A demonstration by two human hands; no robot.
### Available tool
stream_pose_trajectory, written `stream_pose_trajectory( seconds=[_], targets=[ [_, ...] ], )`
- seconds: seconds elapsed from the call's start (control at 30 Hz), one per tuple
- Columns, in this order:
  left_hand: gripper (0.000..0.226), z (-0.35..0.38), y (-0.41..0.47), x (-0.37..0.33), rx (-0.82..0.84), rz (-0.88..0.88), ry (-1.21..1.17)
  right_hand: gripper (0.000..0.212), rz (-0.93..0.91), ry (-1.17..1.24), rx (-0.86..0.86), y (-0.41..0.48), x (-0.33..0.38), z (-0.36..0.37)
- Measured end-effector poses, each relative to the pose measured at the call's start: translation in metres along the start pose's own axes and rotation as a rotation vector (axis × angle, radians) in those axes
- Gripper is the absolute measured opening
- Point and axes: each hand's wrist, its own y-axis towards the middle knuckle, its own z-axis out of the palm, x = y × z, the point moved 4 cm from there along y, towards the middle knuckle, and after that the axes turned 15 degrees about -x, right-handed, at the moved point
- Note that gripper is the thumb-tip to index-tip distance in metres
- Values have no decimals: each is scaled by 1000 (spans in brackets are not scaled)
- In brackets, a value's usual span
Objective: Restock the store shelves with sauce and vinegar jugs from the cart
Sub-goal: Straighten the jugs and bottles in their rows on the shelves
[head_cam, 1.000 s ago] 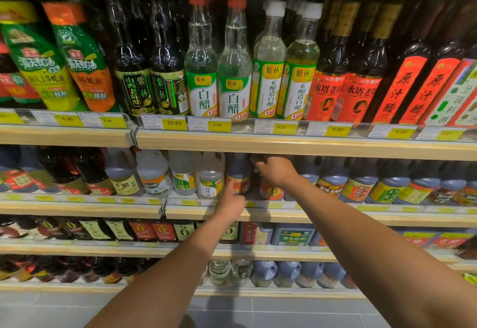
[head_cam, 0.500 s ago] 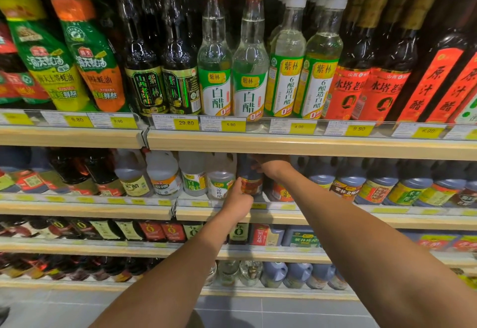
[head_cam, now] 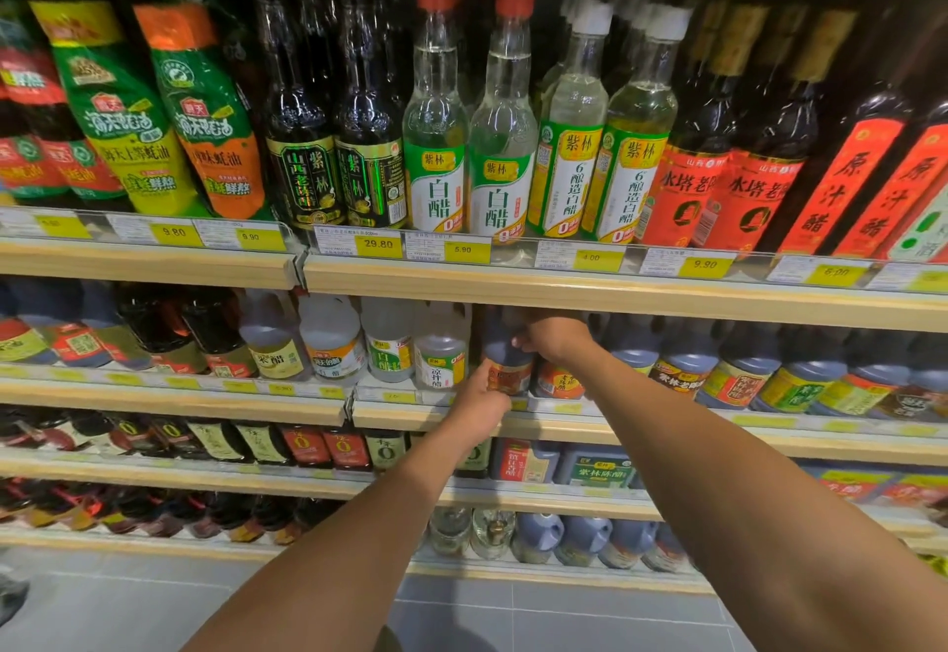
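1. On the second shelf point(head_cam: 400, 418) from the top, the dark jug point(head_cam: 505, 361) stands at the front edge, upright, with its orange label facing out.
2. The right hand point(head_cam: 556, 338) is over the jug's top, fingers curled round it and clasping it from above.
3. The left hand point(head_cam: 479, 402) sits lower. Its fingers point(head_cam: 487, 377) are wrapped against the label's bottom-left corner and hold the base.
4. Counted: four pale jugs point(head_cam: 333, 338) stand just left of it. On the shelf above, two red-capped clear bottles point(head_cam: 436, 112) stand in front.
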Motion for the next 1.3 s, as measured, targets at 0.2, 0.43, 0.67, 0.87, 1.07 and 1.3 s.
stream_pose_trajectory(
  seconds=[0.2,0.43,0.67,0.87,1.07,1.3],
  targets=[
    [71,-8,-15,-5,-17,-14,-8,28,12,49,-36,-8,-1,-6],
    [69,-43,-33,12,-170,-43,-23,48,-74,108,-260,-25,7,-8],
    [71,-70,-26,15,-198,-69,-34,41,-104,93,-395,-30,28,-8],
    [71,-88,-5,10,-193,-47,14,41,-226,-5,-449,-36,39,2],
    [77,-97,13,18,-151,-11,23,46,-97,237,-268,-29,61,31],
    [80,-103,36,29,-91,6,0,42,55,346,-329,-21,66,51]
  ],
)
